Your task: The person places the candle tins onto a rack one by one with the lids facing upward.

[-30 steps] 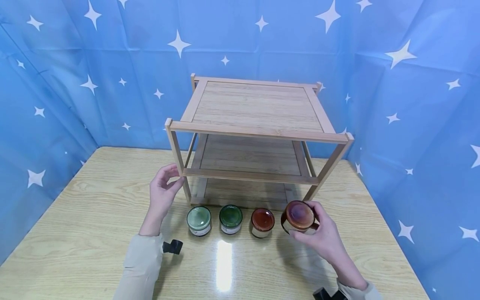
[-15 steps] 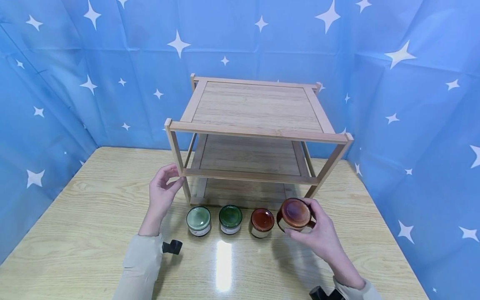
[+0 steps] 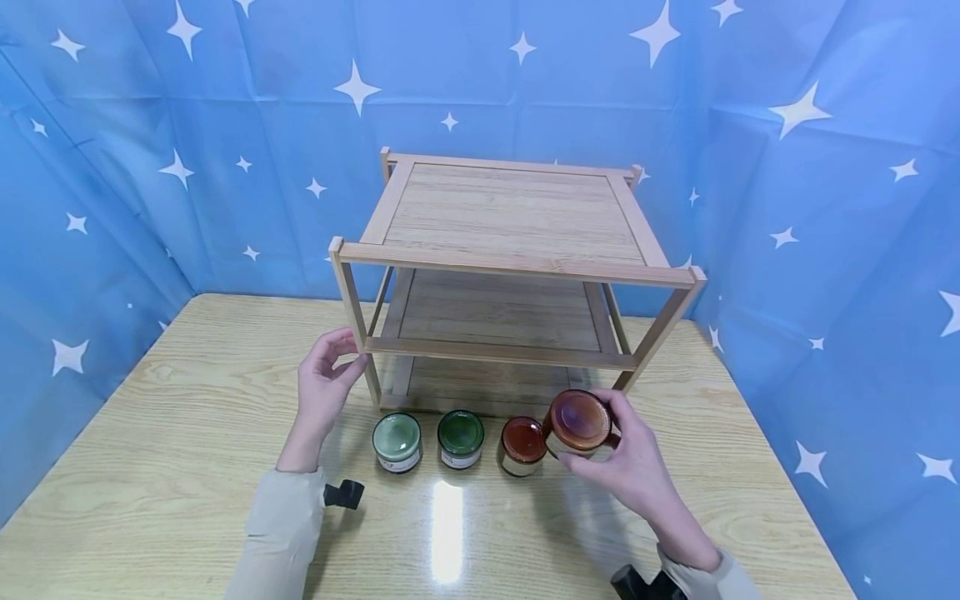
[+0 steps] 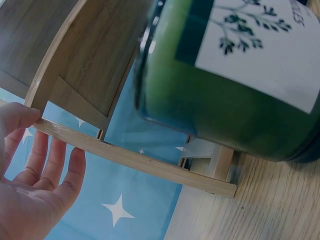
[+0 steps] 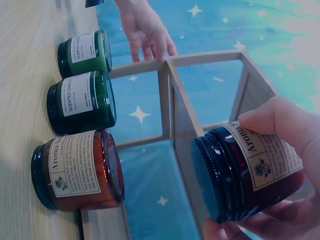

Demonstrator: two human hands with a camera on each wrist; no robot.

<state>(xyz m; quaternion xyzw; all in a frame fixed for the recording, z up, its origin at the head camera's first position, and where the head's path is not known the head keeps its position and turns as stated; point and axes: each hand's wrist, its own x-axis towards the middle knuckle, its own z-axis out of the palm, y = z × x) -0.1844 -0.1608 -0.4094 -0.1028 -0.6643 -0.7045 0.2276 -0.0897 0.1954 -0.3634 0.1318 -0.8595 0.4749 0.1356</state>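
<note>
My right hand (image 3: 630, 454) grips an amber-brown glass candle jar (image 3: 579, 421) with a purplish tint, above the table. In the right wrist view, the thumb and fingers wrap the jar's cream "Aroma" label (image 5: 267, 162), and its dark lid end points at the table. My left hand (image 3: 330, 375) holds the left front post of the wooden shelf (image 3: 517, 208), thumb on one side and fingers on the other. A red-brown candle jar (image 3: 522, 442) stands just left of the held one. Further left are a dark green candle jar (image 3: 461, 435) and a light green candle jar (image 3: 397, 439).
The shelf rack has a top board, a middle board (image 3: 502, 308) and a low board (image 3: 487, 383), close behind the row of jars. Light wood tabletop (image 3: 187, 417) spreads on both sides. A blue star-patterned curtain (image 3: 262, 150) hangs behind and beside the table.
My right hand has moved left and slightly toward the shelf with the amber-brown candle jar, which now overlaps the red-brown one in the head view. The left hand stays on the post.
</note>
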